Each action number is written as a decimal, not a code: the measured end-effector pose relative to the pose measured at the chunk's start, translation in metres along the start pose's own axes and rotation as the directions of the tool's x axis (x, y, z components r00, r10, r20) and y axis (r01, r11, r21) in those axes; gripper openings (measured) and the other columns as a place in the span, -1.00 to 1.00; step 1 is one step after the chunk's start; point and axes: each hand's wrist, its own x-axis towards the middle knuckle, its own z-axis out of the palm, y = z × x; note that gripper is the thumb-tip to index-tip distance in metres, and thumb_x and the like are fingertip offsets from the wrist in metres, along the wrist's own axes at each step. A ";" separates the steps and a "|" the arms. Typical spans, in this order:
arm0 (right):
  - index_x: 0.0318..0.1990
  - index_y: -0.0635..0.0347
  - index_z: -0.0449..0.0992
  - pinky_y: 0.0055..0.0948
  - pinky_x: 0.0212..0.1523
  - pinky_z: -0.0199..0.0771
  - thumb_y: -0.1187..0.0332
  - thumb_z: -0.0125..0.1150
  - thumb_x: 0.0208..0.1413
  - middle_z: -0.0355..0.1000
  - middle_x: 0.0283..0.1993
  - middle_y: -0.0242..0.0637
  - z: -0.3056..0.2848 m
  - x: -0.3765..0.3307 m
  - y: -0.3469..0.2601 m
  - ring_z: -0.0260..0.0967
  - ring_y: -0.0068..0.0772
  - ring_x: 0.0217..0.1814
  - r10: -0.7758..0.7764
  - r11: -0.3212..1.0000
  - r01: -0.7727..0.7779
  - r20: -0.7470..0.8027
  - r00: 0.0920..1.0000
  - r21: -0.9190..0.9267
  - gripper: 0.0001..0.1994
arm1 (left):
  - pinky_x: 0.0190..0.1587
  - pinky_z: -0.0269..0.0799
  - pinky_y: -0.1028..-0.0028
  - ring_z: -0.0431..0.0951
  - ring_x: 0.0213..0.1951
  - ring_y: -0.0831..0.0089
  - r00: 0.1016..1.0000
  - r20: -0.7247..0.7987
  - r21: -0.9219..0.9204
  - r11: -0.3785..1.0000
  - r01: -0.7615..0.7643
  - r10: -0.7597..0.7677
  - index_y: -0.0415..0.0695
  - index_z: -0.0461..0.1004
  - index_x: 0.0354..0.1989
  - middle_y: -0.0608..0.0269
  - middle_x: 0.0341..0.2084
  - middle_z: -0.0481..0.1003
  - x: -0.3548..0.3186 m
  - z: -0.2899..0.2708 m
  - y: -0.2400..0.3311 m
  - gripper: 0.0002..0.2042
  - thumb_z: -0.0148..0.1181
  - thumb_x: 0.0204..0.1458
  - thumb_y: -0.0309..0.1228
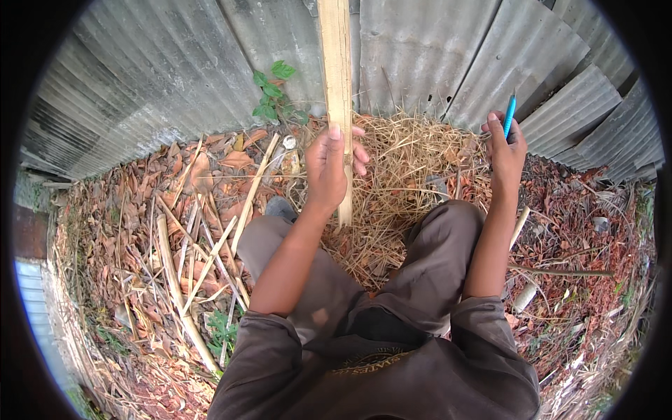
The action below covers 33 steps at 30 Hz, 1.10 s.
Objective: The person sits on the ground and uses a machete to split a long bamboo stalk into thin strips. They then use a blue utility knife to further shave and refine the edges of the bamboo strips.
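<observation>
My left hand (327, 164) is wrapped round a long, pale wooden plank (336, 66), thumb on its front and fingertips past its right edge. The plank stands roughly upright, its lower end among dry straw between my knees and its upper part running out of the top of the view. Off to the right, my right hand (505, 143) is raised and closed on a slim blue pen-like tool (509, 115). A thin dark tip points up from it; its exact kind is unclear. Tool and plank are well apart.
Grey corrugated metal sheets (420, 52) form a wall ahead. Thin bamboo sticks (175, 280) lie on dry leaves at the left. A green plant (269, 94) grows by the wall. Dry straw (392, 150) covers the ground ahead; a pale cylindrical piece (524, 298) lies at the right.
</observation>
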 end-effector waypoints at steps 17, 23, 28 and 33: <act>-0.28 0.34 0.54 -0.07 -0.10 0.44 0.06 0.20 -0.08 0.48 -0.36 0.18 -0.161 -0.337 0.376 0.47 0.11 -0.19 0.720 0.470 -0.436 0.047 0.692 -0.768 -0.57 | -0.51 0.34 0.37 0.34 -0.61 0.35 0.994 -0.110 -0.163 0.986 -0.027 0.009 -0.28 0.31 -0.20 0.16 -0.69 0.32 0.021 0.013 -0.053 -0.37 -0.36 0.21 0.17; -0.35 0.32 0.55 -0.26 -0.21 0.48 0.09 0.21 -0.02 0.52 -0.37 0.03 -0.172 -0.360 0.355 0.51 -0.02 -0.26 0.633 0.549 -0.428 0.022 0.774 -0.718 -0.62 | -0.54 0.39 0.38 0.37 -0.62 0.36 0.951 -0.292 0.053 0.995 -0.090 0.102 -0.30 0.28 -0.24 0.17 -0.71 0.32 0.024 0.039 -0.058 -0.38 -0.24 0.18 0.17; -0.41 0.28 0.50 -0.41 -0.31 0.42 0.28 0.23 -0.05 0.49 -0.50 -0.24 -0.234 -0.411 0.355 0.46 -0.41 -0.41 0.577 0.586 -0.650 -0.315 0.754 -0.484 -0.79 | -0.51 0.42 0.37 0.39 -0.63 0.37 0.958 -0.254 0.072 0.991 -0.115 0.130 -0.30 0.26 -0.24 0.18 -0.70 0.35 0.033 0.054 -0.071 -0.42 -0.23 0.20 0.13; -0.11 0.27 0.45 -0.16 -0.05 0.39 0.17 0.33 -0.15 0.44 -0.18 0.03 -0.305 -0.491 0.342 0.41 -0.02 -0.09 0.539 0.218 -0.853 -0.670 0.510 -0.474 -0.54 | -0.52 0.43 0.44 0.39 -0.66 0.43 0.949 -0.283 0.127 0.986 -0.104 0.137 -0.30 0.26 -0.24 0.18 -0.69 0.36 0.028 0.044 -0.084 -0.47 -0.19 0.22 0.06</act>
